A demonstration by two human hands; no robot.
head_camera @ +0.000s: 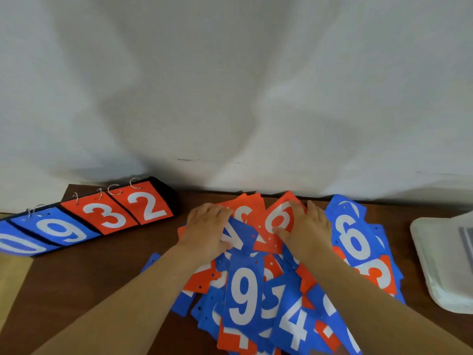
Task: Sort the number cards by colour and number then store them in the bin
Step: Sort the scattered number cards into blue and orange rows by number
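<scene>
Centre frame: your left hand (207, 226), right hand (307, 230) press flat on jumbled red-and-blue number cards (243, 298); translucent plastic bin (440, 257) at right edge, nearer right hand.

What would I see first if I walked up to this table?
A big messy pile of red and blue number cards spreads over the middle of the brown table, with the left hand and the right hand resting on its far end. At the left lies a flip scoreboard showing 0, 9, 3, 2, and a clear bin sits at the right edge.
</scene>
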